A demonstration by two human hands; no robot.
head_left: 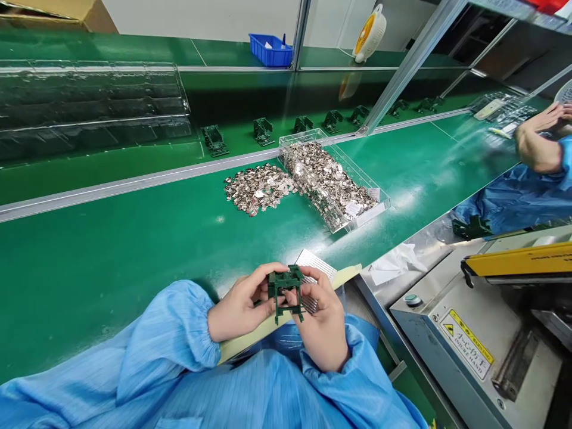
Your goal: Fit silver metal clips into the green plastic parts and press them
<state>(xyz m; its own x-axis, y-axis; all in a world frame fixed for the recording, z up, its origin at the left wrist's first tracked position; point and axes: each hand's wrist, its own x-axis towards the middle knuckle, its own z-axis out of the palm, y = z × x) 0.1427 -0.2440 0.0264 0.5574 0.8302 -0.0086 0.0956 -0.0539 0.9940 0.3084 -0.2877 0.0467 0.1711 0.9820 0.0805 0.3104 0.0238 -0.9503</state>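
A dark green plastic frame (286, 289) with an open, boxy shape is held up in front of my body. My left hand (243, 304) grips its left side, thumb and fingers closed on it. On the other side, my right hand (324, 319) pinches the same frame, its fingertips partly hidden behind and inside it. Under the hands lie a ribbed silver-white piece (316, 262) and a strip of pale yellow paper (250, 339). Further off on the green bench (111, 262), a heap of small metal pieces (257, 187) sits beside a clear tray (357, 223) full of similar pieces.
Several green frames (263, 131) stand in a row behind the metal rail (134, 174). Clear plastic trays (93, 101) lie back left. At right are a machine (429, 322) with a warning label, a white tissue (395, 262) and a co-worker's hands (538, 134). A blue bin (272, 55) stands behind.
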